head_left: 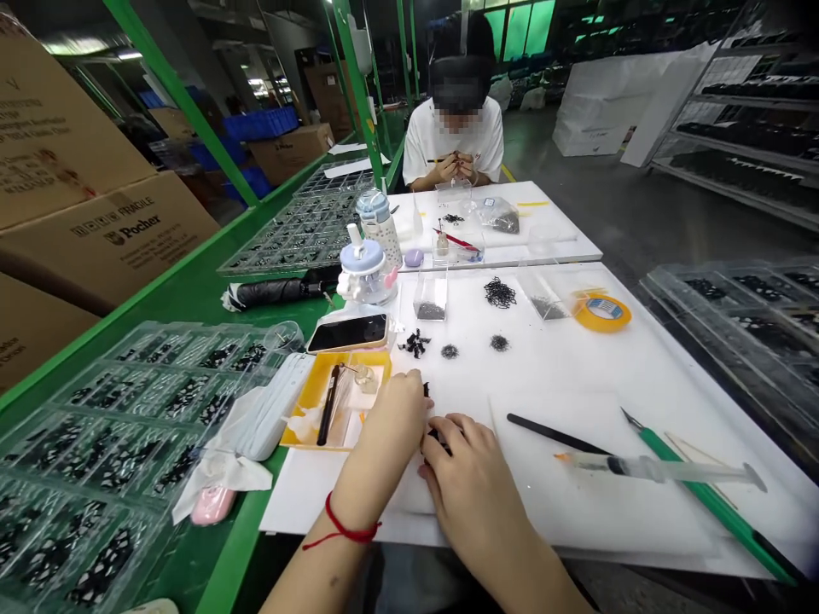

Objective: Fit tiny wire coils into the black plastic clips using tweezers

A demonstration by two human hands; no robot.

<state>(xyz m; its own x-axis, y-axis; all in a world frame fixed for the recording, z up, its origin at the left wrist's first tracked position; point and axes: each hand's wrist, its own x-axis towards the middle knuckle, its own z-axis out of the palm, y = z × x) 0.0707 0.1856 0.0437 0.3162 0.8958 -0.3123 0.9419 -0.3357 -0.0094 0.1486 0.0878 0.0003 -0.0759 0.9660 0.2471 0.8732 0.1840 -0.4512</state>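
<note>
- Two bare hands meet just right of the yellow tray point(309, 399), close together, fingers bent inward over the work.
- Between them, right of the tray, a small black piece point(438, 437) shows only as a dark sliver by the thumb and fingers of the right hand point(472, 465); its shape is hidden, and I cannot tell how firmly it is held.
- Most fingers of the left hand point(403, 405) are hidden behind its own back, so I cannot tell whether they grip anything; another dark bit point(426, 390) peeks out past them, right of the tray.
- Left forearm, with a red string bracelet point(351, 530), stands in front of the tray's near right corner, hiding part of its contents.
- Inside the tray lie a black pen-like tool point(328, 405) and a small glass bottle point(366, 379); clear and white scraps there are hard to make out.
- Just beyond the tray is a phone point(349, 333); beyond and to its right, a heap of black bits point(415, 344).
- Well right of the tray rest black tweezers point(556, 433), a syringe point(671, 470) and a green-handled knife point(697, 499).
- Far beyond the tray sits another person point(419, 141), whose held object is too small to identify.
</note>
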